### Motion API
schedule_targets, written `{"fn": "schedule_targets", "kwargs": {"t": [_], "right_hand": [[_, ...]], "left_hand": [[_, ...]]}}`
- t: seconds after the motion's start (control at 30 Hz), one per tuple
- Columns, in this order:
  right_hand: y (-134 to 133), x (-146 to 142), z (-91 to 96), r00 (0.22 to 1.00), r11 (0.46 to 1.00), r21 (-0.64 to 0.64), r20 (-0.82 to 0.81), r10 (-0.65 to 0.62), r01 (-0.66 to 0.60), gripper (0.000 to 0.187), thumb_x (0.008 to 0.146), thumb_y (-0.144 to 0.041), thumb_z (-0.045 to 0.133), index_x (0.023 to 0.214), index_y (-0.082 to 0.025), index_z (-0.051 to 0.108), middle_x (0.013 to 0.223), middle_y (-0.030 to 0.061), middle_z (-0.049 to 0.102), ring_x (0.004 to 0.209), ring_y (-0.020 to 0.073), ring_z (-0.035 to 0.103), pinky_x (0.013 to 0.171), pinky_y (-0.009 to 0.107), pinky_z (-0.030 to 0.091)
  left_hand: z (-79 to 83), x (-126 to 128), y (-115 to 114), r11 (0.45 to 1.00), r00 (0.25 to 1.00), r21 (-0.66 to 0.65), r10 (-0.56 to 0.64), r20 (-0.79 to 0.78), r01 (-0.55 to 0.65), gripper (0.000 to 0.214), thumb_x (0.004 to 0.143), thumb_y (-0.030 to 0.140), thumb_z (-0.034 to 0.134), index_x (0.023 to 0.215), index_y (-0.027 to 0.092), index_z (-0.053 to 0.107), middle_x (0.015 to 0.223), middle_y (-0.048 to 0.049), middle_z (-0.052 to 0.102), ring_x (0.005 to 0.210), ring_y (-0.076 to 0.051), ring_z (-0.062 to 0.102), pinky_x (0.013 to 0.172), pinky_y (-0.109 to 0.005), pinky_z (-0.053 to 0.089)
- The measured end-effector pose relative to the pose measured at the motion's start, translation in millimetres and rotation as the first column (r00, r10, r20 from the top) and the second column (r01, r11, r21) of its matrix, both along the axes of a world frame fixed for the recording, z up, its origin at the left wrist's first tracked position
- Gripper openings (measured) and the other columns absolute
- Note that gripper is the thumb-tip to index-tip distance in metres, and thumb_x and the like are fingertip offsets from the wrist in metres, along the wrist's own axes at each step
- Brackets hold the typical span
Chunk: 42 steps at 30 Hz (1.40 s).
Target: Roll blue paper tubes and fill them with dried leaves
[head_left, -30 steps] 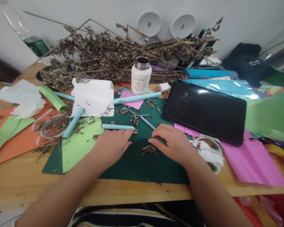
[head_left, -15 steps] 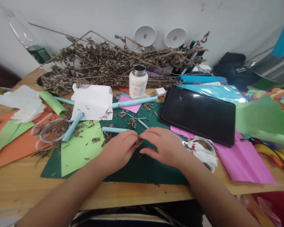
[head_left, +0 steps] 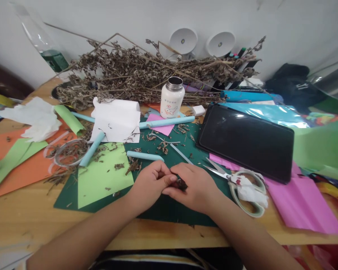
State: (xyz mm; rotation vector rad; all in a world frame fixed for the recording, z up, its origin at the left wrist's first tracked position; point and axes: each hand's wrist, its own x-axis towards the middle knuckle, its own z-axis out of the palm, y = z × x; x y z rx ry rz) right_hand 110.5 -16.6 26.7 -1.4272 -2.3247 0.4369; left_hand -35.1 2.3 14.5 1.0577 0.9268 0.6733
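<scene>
My left hand [head_left: 153, 185] and my right hand [head_left: 195, 187] meet over the dark green mat [head_left: 157, 214]. The left thumb and fingers pinch together against the right fingertips. Between the curled right fingers shows a small clump of dark brown dried leaves [head_left: 181, 184], partly hidden. Just beyond the left hand lies a light blue paper tube [head_left: 145, 155]. Scissors [head_left: 233, 178] with pale green handles, white tissue wrapped on them, rest beside my right hand, blades parted. Left of my hands, a light green paper sheet [head_left: 101, 183] carries scattered leaf crumbs.
A heap of dried stalks [head_left: 124, 71] lines the wall. In front of it stands an open white bottle [head_left: 172, 99]. A black tablet [head_left: 246, 140] lies at right, near pink paper [head_left: 307, 206]. At left are a clear round container [head_left: 70, 153] with leaf bits and crumpled tissue [head_left: 41, 118].
My hands have drawn closer together, the left thumb now crossing to the right fingers. The whole view has shifted slightly, and more of the scissors shows.
</scene>
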Motion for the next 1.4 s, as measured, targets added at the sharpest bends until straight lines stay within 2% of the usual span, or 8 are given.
{"fn": "schedule_targets", "kwargs": {"t": [0.17,0.27,0.5,0.77,0.97,1.1,1.27,1.4], "right_hand": [[-0.6,23.3,6.1,0.979,0.989,-0.072,0.147,0.138,-0.128,0.019,0.082,-0.023,0.038,0.076,-0.018,0.054,0.069,0.0023,0.059,0.063,0.0130,0.052,0.055,0.024,0.034],[-3.7,39.0,4.8,0.973,0.984,-0.102,0.164,0.162,-0.147,0.020,0.083,-0.018,0.035,0.083,-0.019,0.056,0.076,0.0029,0.062,0.070,0.0133,0.055,0.061,0.024,0.038],[0.1,35.5,3.5,0.905,0.987,-0.072,0.394,0.162,-0.145,0.034,0.078,-0.044,0.045,0.104,-0.023,0.052,0.075,0.0028,0.065,0.064,0.0185,0.059,0.051,0.026,0.038],[64.1,6.3,3.4,0.912,0.997,-0.028,0.406,-0.052,0.070,0.038,0.079,-0.039,0.044,0.113,-0.023,0.044,0.101,0.0057,0.058,0.079,0.0206,0.059,0.053,0.025,0.039],[80.1,-4.5,-4.8,0.915,0.996,-0.093,0.399,0.052,-0.016,0.018,0.074,-0.032,0.051,0.087,-0.021,0.057,0.089,0.0034,0.059,0.071,0.0173,0.058,0.050,0.023,0.036],[72.9,11.1,0.9,0.950,0.995,-0.095,0.305,0.061,-0.034,0.014,0.076,-0.028,0.051,0.086,-0.021,0.057,0.087,0.0009,0.060,0.080,0.0147,0.056,0.063,0.023,0.040],[47.2,22.1,10.4,0.980,0.985,-0.003,-0.098,0.171,-0.172,0.015,0.072,-0.026,0.058,0.084,-0.018,0.058,0.080,0.0010,0.063,0.075,0.0109,0.056,0.066,0.020,0.042],[30.3,17.2,5.5,0.927,0.960,0.130,-0.257,0.272,-0.246,0.006,0.075,-0.021,0.055,0.079,-0.017,0.058,0.075,0.0013,0.063,0.070,0.0101,0.057,0.063,0.019,0.044]], "left_hand": [[5.1,-6.1,-4.7,0.950,0.947,0.003,-0.311,0.084,0.312,0.037,0.078,0.052,0.036,0.087,0.017,0.045,0.086,-0.0044,0.056,0.077,-0.014,0.059,0.068,-0.027,0.044],[9.1,-7.2,-7.5,0.867,0.892,0.213,-0.428,-0.146,0.451,0.034,0.080,0.047,0.036,0.100,0.020,0.041,0.099,-0.0065,0.055,0.077,-0.015,0.058,0.063,-0.025,0.042],[20.5,-21.6,15.8,0.619,0.682,0.628,0.197,-0.705,0.471,0.041,0.084,0.034,0.026,0.054,0.016,0.046,0.051,0.0001,0.047,0.050,-0.012,0.044,0.049,-0.023,0.029],[27.7,-41.5,19.9,0.361,0.343,0.307,-0.038,-0.939,0.880,0.014,0.068,0.034,0.057,0.070,0.022,0.052,0.063,0.0027,0.058,0.055,-0.016,0.052,0.044,-0.023,0.022],[10.5,-19.6,9.7,0.228,0.376,0.344,-0.119,-0.919,0.911,0.012,0.077,0.022,0.046,0.069,0.020,0.054,0.067,0.0010,0.059,0.060,-0.017,0.056,0.047,-0.025,0.030],[8.6,-16.9,10.1,0.312,0.557,0.489,-0.182,-0.810,0.814,0.018,0.081,0.020,0.038,0.080,0.022,0.057,0.081,0.0023,0.062,0.072,-0.015,0.058,0.056,-0.025,0.037],[7.5,-24.4,17.0,0.727,0.827,0.591,0.057,-0.560,0.350,0.023,0.076,0.037,0.047,0.091,0.020,0.053,0.077,-0.0003,0.059,0.060,-0.012,0.052,0.054,-0.023,0.039],[5.5,-19.2,15.6,0.888,0.933,0.414,-0.042,-0.356,0.198,0.025,0.070,0.037,0.055,0.085,0.017,0.053,0.074,-0.0005,0.057,0.062,-0.012,0.052,0.055,-0.023,0.042]]}}
